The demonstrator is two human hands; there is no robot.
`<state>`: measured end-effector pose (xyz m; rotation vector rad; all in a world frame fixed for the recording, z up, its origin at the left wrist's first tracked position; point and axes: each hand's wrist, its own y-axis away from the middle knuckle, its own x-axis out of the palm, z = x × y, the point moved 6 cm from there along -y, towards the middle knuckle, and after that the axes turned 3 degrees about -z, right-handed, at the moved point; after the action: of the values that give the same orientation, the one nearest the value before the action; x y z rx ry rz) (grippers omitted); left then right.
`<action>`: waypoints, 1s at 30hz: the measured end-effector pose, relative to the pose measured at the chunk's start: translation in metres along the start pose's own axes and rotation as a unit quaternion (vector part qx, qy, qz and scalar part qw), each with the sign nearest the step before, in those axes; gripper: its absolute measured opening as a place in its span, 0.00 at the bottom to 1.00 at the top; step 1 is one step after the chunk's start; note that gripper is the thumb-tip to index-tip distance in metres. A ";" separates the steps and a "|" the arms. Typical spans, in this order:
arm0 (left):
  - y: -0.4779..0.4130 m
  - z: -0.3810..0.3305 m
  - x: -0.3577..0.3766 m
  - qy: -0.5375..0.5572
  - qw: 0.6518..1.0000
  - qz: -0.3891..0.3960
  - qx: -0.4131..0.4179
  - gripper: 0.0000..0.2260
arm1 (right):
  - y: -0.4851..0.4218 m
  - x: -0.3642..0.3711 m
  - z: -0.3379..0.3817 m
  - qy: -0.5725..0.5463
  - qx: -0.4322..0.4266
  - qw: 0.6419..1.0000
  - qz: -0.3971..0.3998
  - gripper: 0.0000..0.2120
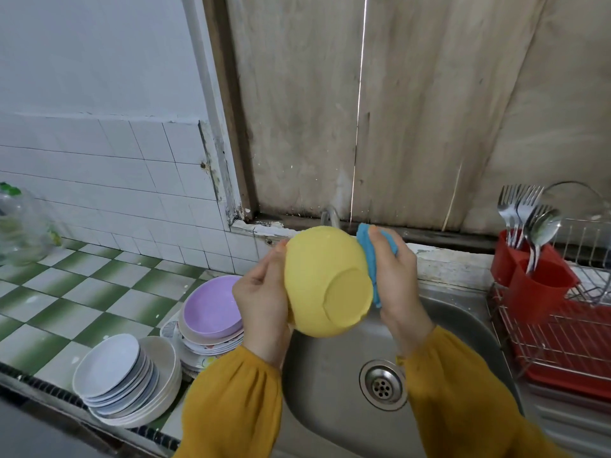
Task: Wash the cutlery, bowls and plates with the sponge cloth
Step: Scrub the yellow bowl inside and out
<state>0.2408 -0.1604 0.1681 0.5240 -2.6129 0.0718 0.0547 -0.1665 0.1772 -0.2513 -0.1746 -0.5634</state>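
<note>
The left hand [261,302] clasps the left side of the yellow bowl [324,282] at its rim, thumb up along the outer wall and the other fingers mostly hidden behind the bowl. The bowl is held on its side above the sink [317,408], its base facing near and right. The right hand [396,276] is curled round the folded blue sponge cloth [365,246] and presses it flat against the bowl's right outer wall; the cloth shows above and below the fingers.

Just behind the bowl, at the far edge of the sink, the top of the tap [330,214] shows. The drain [383,385] lies below and near.

To the left, on the green and white tiled counter [66,292], stand two stacks of dishes: a stack topped by a purple plate [211,305], close to the left wrist, and nearer, a stack of white plates [112,368] at the counter's near edge. A clear jar [20,226] stands far left, blurred.

To the right, a wire dish rack [562,342] on a red tray sits just beside the sink. At its far left corner a red cutlery holder [535,276] holds forks [519,200] and a spoon [545,226] upright.

Open room lies in the sink basin beneath the bowl, between the plate stacks and the rack.
</note>
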 end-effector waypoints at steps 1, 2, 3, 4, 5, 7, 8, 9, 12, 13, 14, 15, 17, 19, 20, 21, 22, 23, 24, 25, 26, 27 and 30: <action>0.003 -0.004 0.003 -0.029 0.998 0.021 0.044 0.05 | -0.001 0.001 0.008 0.025 -0.032 0.999 0.017 0.07; 0.005 -0.006 0.005 -0.051 0.995 0.036 0.076 0.05 | 0.003 0.003 0.018 0.051 -0.077 0.995 0.034 0.04; 0.007 -0.007 0.007 -0.063 0.993 0.043 0.095 0.05 | 0.009 0.005 0.026 0.087 -0.134 0.986 0.047 0.04; 0.008 -0.007 0.008 -0.065 0.992 0.039 0.103 0.05 | 0.019 0.007 0.032 0.121 -0.197 0.971 0.055 0.08; 0.008 -0.008 0.009 -0.062 0.992 0.031 0.104 0.04 | 0.030 0.010 0.036 0.151 -0.267 0.950 0.064 0.11; 0.005 -0.007 0.007 -0.038 0.996 -0.001 0.083 0.05 | 0.057 0.017 0.034 0.218 -0.415 0.879 0.088 0.15; 0.001 -0.004 0.004 -0.020 0.998 -0.022 0.061 0.05 | 0.070 0.018 0.028 0.244 -0.475 0.840 0.096 0.15; -0.004 -0.002 0.001 -0.006 0.999 -0.039 0.038 0.06 | 0.076 0.016 0.018 0.258 -0.510 0.816 0.087 0.15; -0.013 0.003 -0.001 0.009 0.999 -0.047 0.010 0.06 | 0.059 -0.003 -0.001 0.231 -0.438 0.868 -0.032 0.15; -0.014 0.004 0.000 0.007 0.999 -0.044 0.011 0.06 | 0.050 -0.006 -0.002 0.207 -0.388 0.896 -0.065 0.16; -0.013 0.004 0.000 0.003 0.999 -0.042 0.012 0.07 | 0.046 -0.005 0.000 0.195 -0.355 0.910 -0.084 0.17; -0.014 0.004 0.000 0.002 0.999 -0.046 0.012 0.07 | 0.046 0.000 0.003 0.198 -0.349 0.912 -0.086 0.17; -0.019 0.002 -0.003 0.008 0.998 -0.065 0.000 0.05 | 0.058 0.014 0.009 0.230 -0.400 0.886 -0.039 0.16; -0.028 0.002 -0.009 0.025 0.996 -0.080 -0.017 0.05 | 0.069 0.022 0.009 0.255 -0.457 0.851 0.039 0.15; -0.032 0.003 -0.011 0.030 0.996 -0.084 -0.027 0.06 | 0.067 0.022 0.008 0.264 -0.464 0.844 0.058 0.14; -0.033 0.004 -0.012 0.034 0.995 -0.081 -0.037 0.07 | 0.060 0.020 0.006 0.271 -0.456 0.846 0.051 0.14; -0.032 0.006 -0.012 0.036 0.996 -0.075 -0.044 0.07 | 0.050 0.018 0.005 0.272 -0.434 0.859 0.025 0.14; -0.030 0.009 -0.011 0.039 0.996 -0.072 -0.048 0.07 | 0.043 0.016 0.007 0.264 -0.407 0.874 -0.012 0.14; -0.027 0.013 -0.009 0.041 0.995 -0.074 -0.051 0.06 | 0.039 0.017 0.009 0.250 -0.383 0.888 -0.043 0.14; -0.025 0.014 -0.008 0.043 0.995 -0.080 -0.051 0.06 | 0.041 0.020 0.012 0.237 -0.375 0.894 -0.060 0.14; -0.025 0.014 -0.007 0.049 0.994 -0.084 -0.052 0.06 | 0.047 0.026 0.014 0.229 -0.388 0.891 -0.059 0.13; -0.026 0.013 -0.006 0.059 0.992 -0.091 -0.061 0.06 | 0.058 0.033 0.015 0.231 -0.420 0.877 -0.044 0.13; -0.033 0.021 -0.012 0.084 0.982 -0.106 -0.129 0.07 | 0.091 0.042 0.004 0.285 -0.540 0.792 -0.008 0.12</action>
<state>0.2544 -0.1894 0.1428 0.6669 -2.3409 -0.2761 0.1395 -0.1122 0.1733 -1.1784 0.7793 -0.6846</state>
